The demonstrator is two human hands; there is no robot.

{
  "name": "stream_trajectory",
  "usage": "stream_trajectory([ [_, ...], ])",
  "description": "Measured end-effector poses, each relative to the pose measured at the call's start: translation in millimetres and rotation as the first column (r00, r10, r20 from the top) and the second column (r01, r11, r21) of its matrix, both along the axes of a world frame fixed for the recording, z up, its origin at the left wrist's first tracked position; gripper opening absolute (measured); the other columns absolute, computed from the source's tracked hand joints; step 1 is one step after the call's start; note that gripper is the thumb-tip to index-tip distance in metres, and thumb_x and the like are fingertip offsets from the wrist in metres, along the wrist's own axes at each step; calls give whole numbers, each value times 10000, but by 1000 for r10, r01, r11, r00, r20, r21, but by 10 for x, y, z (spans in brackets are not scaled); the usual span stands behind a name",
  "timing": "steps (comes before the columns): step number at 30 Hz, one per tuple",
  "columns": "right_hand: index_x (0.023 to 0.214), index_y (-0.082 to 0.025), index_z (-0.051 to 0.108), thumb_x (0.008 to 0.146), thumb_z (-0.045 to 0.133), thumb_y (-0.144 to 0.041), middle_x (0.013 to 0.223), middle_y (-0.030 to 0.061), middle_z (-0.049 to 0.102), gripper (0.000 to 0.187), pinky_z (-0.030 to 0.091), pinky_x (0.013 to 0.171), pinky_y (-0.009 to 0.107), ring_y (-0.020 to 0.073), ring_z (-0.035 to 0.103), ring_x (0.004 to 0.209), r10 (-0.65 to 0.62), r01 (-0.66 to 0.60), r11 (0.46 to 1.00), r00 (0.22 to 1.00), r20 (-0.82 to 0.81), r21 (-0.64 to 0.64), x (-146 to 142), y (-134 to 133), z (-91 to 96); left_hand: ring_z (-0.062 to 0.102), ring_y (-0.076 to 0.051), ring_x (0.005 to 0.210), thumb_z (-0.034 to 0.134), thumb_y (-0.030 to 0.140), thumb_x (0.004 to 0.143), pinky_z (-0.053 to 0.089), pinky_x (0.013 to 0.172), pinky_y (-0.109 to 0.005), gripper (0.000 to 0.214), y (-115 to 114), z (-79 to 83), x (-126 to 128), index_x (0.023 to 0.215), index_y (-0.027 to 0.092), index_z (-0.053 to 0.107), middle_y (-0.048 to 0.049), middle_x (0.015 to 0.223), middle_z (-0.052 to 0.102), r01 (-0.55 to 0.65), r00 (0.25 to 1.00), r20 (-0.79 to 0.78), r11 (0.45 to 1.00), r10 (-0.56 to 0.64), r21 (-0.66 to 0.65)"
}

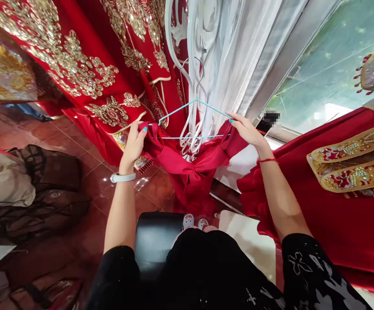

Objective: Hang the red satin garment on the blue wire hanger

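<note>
Left hand (133, 145): pinches the red dress (193, 172) at its left shoulder
Right hand (246, 131): grips its right shoulder
Red dress: centre, on the blue hanger (196, 100)
Slip risk: uneven pulling could drag a strap (155, 130) off

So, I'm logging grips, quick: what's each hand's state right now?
Left hand: closed, holding the red dress by one shoulder.
Right hand: closed, holding its other shoulder near the hanger.
</note>
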State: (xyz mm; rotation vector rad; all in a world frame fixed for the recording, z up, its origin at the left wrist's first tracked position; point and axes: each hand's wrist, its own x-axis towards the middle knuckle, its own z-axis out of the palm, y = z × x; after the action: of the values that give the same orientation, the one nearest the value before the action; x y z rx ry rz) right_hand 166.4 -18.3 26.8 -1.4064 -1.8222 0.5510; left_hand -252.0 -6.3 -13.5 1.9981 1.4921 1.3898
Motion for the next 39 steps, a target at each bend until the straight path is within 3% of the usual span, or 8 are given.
stream_trajectory([
  [6,1359,-271,657,868,683,-451,1421,55,663,524,408,1201,520,301,575,1344,311,-318,943,947,-75,-100,222,126,62,619,-260,989,519,531,969,513,1010,-465,311,-20,70,-37,1061,236,545,-63,974,617,13,998,-69,999,-15,-29],
  [14,1254,-230,705,948,591,-465,1268,104,719,402,469,1108,515,311,620,1215,301,-302,953,948,106,-6,103,234,50,621,-258,1021,627,403,912,503,1022,-427,179,-209,322,190,979,239,600,-62,947,624,-160,987,-46,983,157,-88],
  [23,1166,-209,725,957,549,-372,1154,89,750,318,477,1079,492,292,650,1150,366,-368,930,924,111,-5,83,301,-3,629,-264,1095,522,310,947,461,1083,-441,211,-203,402,220,1106,208,617,-118,1118,687,-157,958,-253,985,134,-74],
  [30,1418,-274,592,956,524,-379,1447,121,608,479,335,1189,598,313,526,1357,26,-41,982,996,86,182,37,22,-162,573,-284,1287,470,335,972,393,1165,-480,349,-338,313,185,1267,196,594,-159,1349,655,-125,960,-259,991,111,-39],
  [33,1386,-277,614,945,517,-364,1471,124,565,460,350,1200,567,307,486,1401,-105,102,957,994,-3,272,-58,-221,-245,554,-275,1321,500,340,960,383,1178,-482,385,-441,314,189,1321,226,570,-134,1399,628,-52,972,-229,999,49,-8],
  [36,1330,-252,654,948,464,-287,1370,142,601,428,397,1176,539,307,518,1347,-242,277,893,960,-139,356,-391,-459,-238,582,-308,1226,623,360,898,403,1135,-515,341,-516,345,252,1214,230,613,-124,1267,661,-198,952,-223,977,210,75],
  [38,1323,-264,668,954,420,-228,1246,130,655,446,455,1123,512,299,579,1237,-150,192,909,979,-138,369,-779,-559,-183,590,-342,1141,716,367,832,425,1078,-538,271,-541,376,330,1041,214,635,-128,1135,660,-368,895,-218,921,389,131],
  [39,1346,-281,661,953,411,-202,1217,118,669,473,471,1106,502,295,592,1202,-29,55,932,997,-76,358,-1008,-581,-148,588,-355,1114,739,364,812,435,1049,-543,233,-545,391,373,950,213,627,-131,1092,649,-418,868,-225,896,442,147],
])
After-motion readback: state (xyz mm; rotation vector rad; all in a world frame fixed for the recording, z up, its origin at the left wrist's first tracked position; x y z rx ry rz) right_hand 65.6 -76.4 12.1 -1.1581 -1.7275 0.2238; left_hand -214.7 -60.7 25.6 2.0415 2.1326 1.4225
